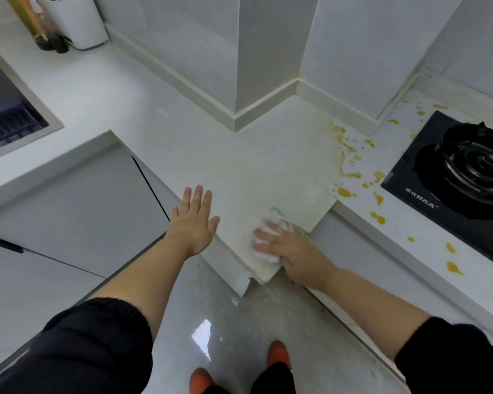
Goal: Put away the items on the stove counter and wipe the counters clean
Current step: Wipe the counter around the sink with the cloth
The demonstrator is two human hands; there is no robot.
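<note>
i note the white cloth [265,237] bunched at the near corner of the counter [239,172], my right hand [286,250] pressing flat-fingered on it; left hand [194,223] spread, holding nothing. cloth judged soft, light: grip its bunched middle. yellow spills [346,191] lie right, beside the stove [427,194]

A home kitchen: a black gas hob [450,177] sits at the right edge of the frame and a steel sink [27,95] at the left. A white L-shaped counter [182,132] joins them along tiled walls [199,38], with grey cabinet doors [77,200] below.
</note>
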